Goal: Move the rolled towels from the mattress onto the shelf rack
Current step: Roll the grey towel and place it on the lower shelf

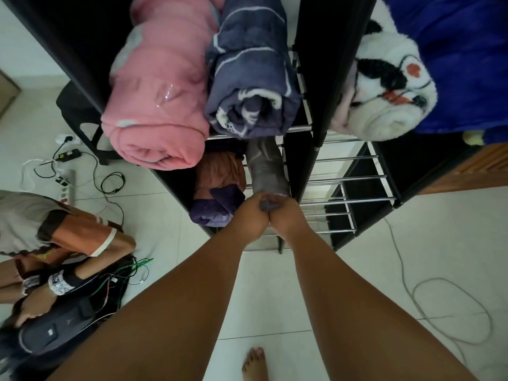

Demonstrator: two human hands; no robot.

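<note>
A grey rolled towel (265, 166) lies lengthwise on a lower tier of the black shelf rack (343, 178). My left hand (254, 215) and my right hand (286, 215) press together on its near end, both gripping it. On the top tier lie a pink rolled towel (159, 97), a navy striped rolled towel (250, 78) and, in the right bay, a white patterned rolled towel (384, 89). Beside the grey roll on the lower tier sit an orange-brown roll (220, 171) and a purple roll (217, 207). The mattress is out of view.
A person crouches at the left (55, 229) with a dark bag (55, 325) and loose wires. Cables and a power strip (66, 185) lie on the white tiled floor. A grey cable (450, 306) loops at the right. A blue blanket (453, 50) sits at top right. My bare foot (254, 364) is below.
</note>
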